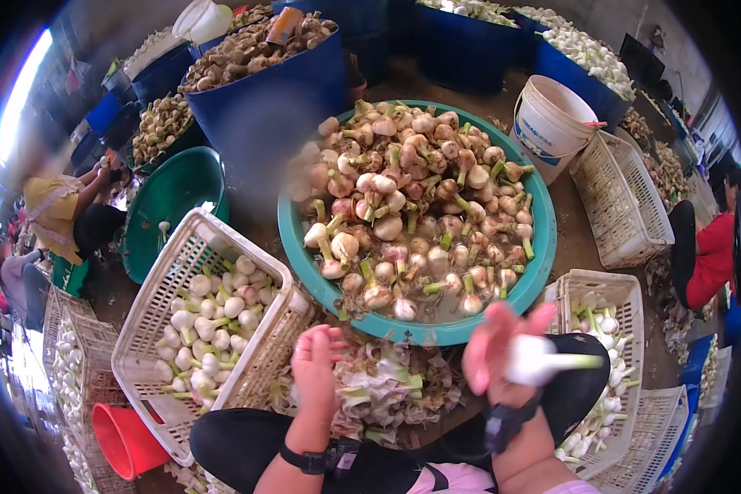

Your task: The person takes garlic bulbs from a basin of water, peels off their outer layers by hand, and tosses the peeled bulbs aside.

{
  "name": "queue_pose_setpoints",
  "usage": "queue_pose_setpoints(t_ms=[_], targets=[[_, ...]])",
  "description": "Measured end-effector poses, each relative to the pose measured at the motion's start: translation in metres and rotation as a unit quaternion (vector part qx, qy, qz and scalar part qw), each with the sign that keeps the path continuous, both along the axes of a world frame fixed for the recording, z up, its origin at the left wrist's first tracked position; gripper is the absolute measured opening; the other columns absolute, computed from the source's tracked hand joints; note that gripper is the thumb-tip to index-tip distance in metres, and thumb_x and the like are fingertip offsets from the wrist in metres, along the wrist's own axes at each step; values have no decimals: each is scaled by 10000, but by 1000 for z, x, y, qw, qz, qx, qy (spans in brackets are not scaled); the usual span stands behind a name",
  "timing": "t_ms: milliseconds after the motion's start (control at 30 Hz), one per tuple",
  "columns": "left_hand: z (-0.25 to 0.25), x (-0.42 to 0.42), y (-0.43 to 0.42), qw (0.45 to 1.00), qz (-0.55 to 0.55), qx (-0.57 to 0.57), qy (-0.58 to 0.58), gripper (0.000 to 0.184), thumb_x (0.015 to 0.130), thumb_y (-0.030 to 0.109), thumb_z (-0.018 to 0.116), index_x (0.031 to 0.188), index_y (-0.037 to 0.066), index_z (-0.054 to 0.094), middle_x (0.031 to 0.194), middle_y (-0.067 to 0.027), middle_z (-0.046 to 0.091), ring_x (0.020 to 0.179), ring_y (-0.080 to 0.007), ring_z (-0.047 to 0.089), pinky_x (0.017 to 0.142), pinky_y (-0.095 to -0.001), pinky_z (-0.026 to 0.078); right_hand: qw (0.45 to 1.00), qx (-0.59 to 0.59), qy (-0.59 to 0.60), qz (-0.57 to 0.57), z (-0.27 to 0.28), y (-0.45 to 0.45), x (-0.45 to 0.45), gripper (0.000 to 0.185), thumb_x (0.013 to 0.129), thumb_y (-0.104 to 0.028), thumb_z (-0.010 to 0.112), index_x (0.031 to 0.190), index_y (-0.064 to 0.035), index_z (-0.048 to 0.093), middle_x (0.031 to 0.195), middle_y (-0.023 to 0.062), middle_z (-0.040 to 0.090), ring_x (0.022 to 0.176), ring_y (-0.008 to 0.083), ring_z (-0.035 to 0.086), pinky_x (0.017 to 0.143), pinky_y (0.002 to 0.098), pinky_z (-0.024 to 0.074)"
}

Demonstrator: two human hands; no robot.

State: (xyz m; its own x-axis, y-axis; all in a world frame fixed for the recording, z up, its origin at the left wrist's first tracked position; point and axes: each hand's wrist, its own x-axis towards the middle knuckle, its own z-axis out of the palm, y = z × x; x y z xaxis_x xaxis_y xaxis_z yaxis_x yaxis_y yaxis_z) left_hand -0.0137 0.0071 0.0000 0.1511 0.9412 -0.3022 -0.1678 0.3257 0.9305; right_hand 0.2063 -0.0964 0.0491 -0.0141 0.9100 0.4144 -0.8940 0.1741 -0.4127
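Note:
My left hand (315, 366) is raised above the peelings, its fingers curled together; whatever they may hold is hidden. My right hand (502, 350) has its fingers spread near the tub's front rim. Beside its palm is a peeled white garlic bulb (533, 360) with a green stem, blurred by motion; it looks loose from the fingers. In front stands a round teal tub (543, 239) heaped with unpeeled garlic bulbs (391, 226). A white crate (152, 309) at the left and another crate (631, 300) at the right hold peeled garlic.
Garlic peelings (387, 387) lie between my knees. A red bucket (123, 440), a green basin (177, 202), a white bucket (543, 123) and blue barrels (276, 95) stand around. One person (58, 206) sits at the left, another (708, 255) at the right.

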Motion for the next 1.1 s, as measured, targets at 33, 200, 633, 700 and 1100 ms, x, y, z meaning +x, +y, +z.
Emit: queue_pose_setpoints(t_ms=[33,200,633,700,1100], targets=[[-3,-2,1,999,24,-27,-8,217,920,248,445,994,58,519,915,-57,602,745,-104,554,626,-228,447,998,-23,-37,-39,10,9,17,809,817,-671,262,1262,-8,393,1124,265,526,795,308,628,601,351,524],[-15,16,-7,998,-31,-60,-17,149,905,200,474,954,69,524,886,-41,603,719,-95,552,608,-218,444,283,-558,-758,-186,-135,52,99,593,777,-461,557,1182,-34,481,1087,137,587,975,322,564,796,395,462],[-16,29,-21,989,-50,-86,-111,383,919,298,374,1258,124,331,1019,-75,510,835,-160,554,616,-286,494,616,-154,-666,-391,-68,63,-82,343,832,-121,537,1144,2,462,1051,198,526,892,200,562,674,296,492],[-8,13,-6,994,-23,-92,-55,341,872,265,442,1154,73,445,854,-40,560,629,-98,541,480,-209,420,471,-22,-792,-388,-48,53,-83,274,828,-159,535,1039,14,539,985,178,559,847,215,582,667,296,496],[-23,-5,2,954,-267,-136,-16,354,798,184,476,1108,23,530,845,-69,582,709,-123,544,612,-230,432,756,-516,-390,102,-76,41,-71,299,891,-252,462,857,1,617,679,83,602,566,128,581,480,242,476]])
